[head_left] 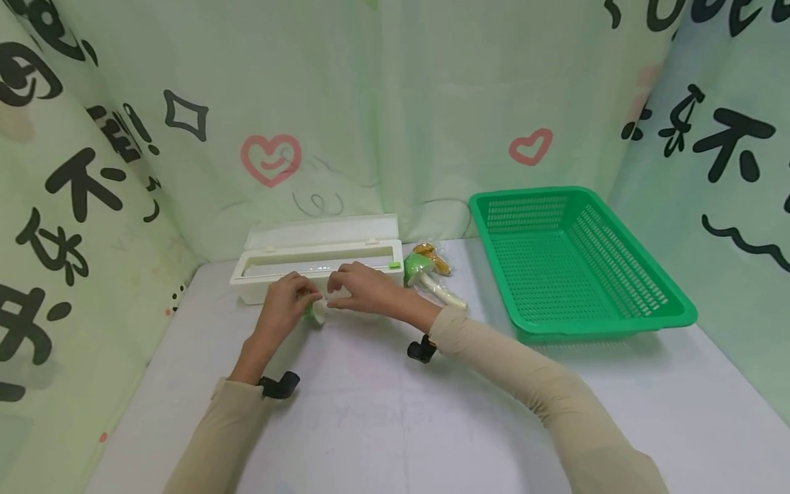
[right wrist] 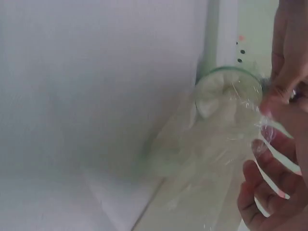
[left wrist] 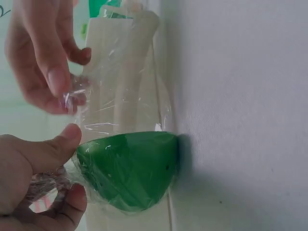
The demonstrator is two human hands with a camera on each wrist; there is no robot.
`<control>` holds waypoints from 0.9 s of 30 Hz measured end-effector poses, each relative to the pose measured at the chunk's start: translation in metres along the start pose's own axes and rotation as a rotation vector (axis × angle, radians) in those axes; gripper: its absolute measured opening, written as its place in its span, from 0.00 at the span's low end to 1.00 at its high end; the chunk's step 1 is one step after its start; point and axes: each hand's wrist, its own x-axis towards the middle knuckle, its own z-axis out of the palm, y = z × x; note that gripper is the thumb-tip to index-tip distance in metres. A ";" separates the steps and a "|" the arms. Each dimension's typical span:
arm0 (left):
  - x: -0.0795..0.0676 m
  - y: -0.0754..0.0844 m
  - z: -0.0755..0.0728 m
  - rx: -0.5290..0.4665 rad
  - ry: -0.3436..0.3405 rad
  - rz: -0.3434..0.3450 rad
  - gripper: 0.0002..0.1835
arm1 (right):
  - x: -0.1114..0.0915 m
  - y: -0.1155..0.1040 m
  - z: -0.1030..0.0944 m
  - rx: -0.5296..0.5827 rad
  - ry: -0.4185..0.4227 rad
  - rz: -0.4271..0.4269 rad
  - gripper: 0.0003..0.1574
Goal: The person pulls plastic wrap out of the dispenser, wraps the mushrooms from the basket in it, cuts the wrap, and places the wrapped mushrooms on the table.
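Observation:
A toy mushroom with a green cap (left wrist: 130, 168) and a pale stem (left wrist: 137, 53) hangs in clear plastic wrap (left wrist: 103, 113) in front of a white box. My left hand (head_left: 286, 302) pinches bunched wrap beside the cap, thumb and fingers curled, as the left wrist view shows. Beside the stem, my right hand (head_left: 365, 289) pinches a crumpled edge of the wrap with its fingertips. The right wrist view looks onto the cap's pale underside (right wrist: 224, 94), with the stem blurred behind the film. Both hands are close together at the box's front.
The white wrap dispenser (head_left: 256, 291) stands at the back with its lid (head_left: 321, 232) raised and a green slider (head_left: 395, 265) at its right end. Beside it lie another wrapped green-capped mushroom (head_left: 420, 266) and a wrapped yellow-brown item (head_left: 439, 262). A green basket (head_left: 617, 326) is at the right.

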 end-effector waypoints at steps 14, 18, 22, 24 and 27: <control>-0.009 -0.011 -0.042 -0.329 -0.015 -0.116 0.26 | 0.009 0.000 0.006 0.042 0.136 0.046 0.04; -0.013 -0.013 -0.039 -0.226 -0.026 -0.151 0.22 | 0.009 -0.001 0.006 0.050 0.136 0.053 0.04; -0.015 -0.009 -0.026 -0.192 -0.058 -0.115 0.15 | 0.010 -0.004 0.008 0.048 0.147 0.076 0.05; -0.015 -0.005 -0.019 -0.188 -0.074 -0.075 0.15 | 0.011 -0.004 0.009 0.043 0.158 0.084 0.05; -0.014 -0.002 -0.011 -0.153 -0.082 -0.024 0.19 | 0.013 -0.005 0.011 0.049 0.163 0.087 0.05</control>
